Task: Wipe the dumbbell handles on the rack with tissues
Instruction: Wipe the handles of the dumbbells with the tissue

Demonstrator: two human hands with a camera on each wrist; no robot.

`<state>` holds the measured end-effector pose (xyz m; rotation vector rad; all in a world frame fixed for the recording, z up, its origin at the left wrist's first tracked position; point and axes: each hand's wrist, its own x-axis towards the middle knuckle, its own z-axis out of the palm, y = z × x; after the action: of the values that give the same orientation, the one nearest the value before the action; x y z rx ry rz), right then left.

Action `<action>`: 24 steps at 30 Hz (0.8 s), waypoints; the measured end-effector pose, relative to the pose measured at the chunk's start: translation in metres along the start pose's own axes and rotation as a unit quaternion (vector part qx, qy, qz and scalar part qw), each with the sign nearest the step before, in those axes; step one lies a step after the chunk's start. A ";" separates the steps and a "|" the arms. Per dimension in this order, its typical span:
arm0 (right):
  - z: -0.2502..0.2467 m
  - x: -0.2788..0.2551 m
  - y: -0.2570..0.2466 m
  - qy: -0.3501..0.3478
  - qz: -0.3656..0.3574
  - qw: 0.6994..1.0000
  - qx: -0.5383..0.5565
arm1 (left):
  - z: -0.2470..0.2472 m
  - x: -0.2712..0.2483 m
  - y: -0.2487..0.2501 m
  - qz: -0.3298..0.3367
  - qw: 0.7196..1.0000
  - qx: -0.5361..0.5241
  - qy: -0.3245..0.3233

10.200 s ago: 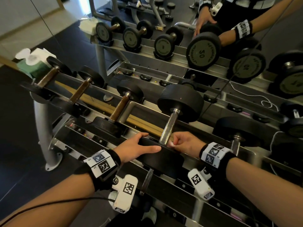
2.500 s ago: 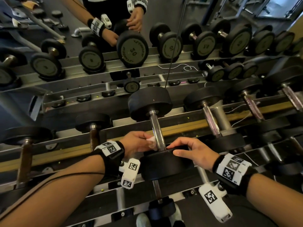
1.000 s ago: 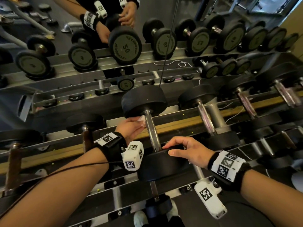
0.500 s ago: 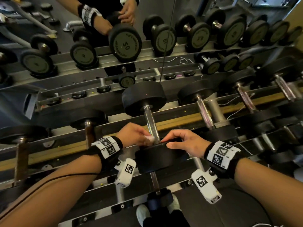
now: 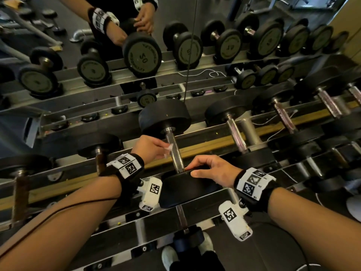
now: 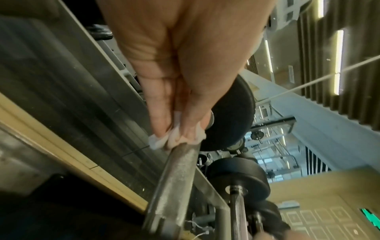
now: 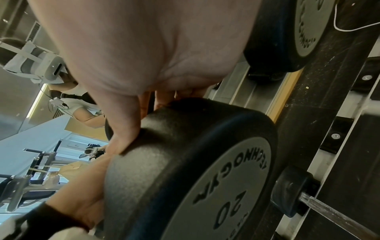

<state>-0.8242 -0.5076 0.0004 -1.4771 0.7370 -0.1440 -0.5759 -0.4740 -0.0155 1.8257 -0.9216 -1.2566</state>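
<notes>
Dumbbell handle (image 5: pixel 174 151), a bare steel bar, runs between two black rubber heads on the upper tier of the rack (image 5: pixel 205 144), in the middle of the head view. A crumpled white tissue (image 5: pixel 169 148) is pressed against its left side, near the far head. The left hand (image 5: pixel 150 146) pinches that tissue between thumb and fingers, with the fingertips closed against the bar. The right hand (image 5: pixel 212 169) rests curled over the rim of the near head (image 5: pixel 185 187), thumb on the side facing the person, gripping it. More dumbbells (image 5: pixel 237 132) lie side by side to the right and left on the same tier. A mirror behind the rack repeats the weights and both wrists.
</notes>
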 end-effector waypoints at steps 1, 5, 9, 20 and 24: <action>0.000 0.000 -0.001 0.000 0.002 1.000 0.000 | -0.001 -0.003 0.000 0.006 0.998 0.053 -0.022; 0.000 0.002 -0.003 -0.006 0.010 1.000 0.004 | 0.007 -0.016 -0.004 0.022 0.972 0.195 -0.129; 0.000 0.001 -0.005 -0.002 0.016 1.000 -0.010 | 0.008 -0.025 -0.004 0.039 0.946 0.264 -0.185; 0.002 -0.008 -0.013 -0.007 0.027 0.999 0.021 | -0.020 -0.009 0.045 0.172 0.936 0.296 0.079; 0.002 -0.007 -0.013 -0.009 0.029 0.999 0.029 | -0.011 -0.009 0.043 0.238 0.877 0.413 0.063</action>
<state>-0.8243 -0.5039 0.0151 -1.3983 0.7554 -0.1071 -0.5744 -0.4850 0.0283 2.0443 -1.8854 -0.4244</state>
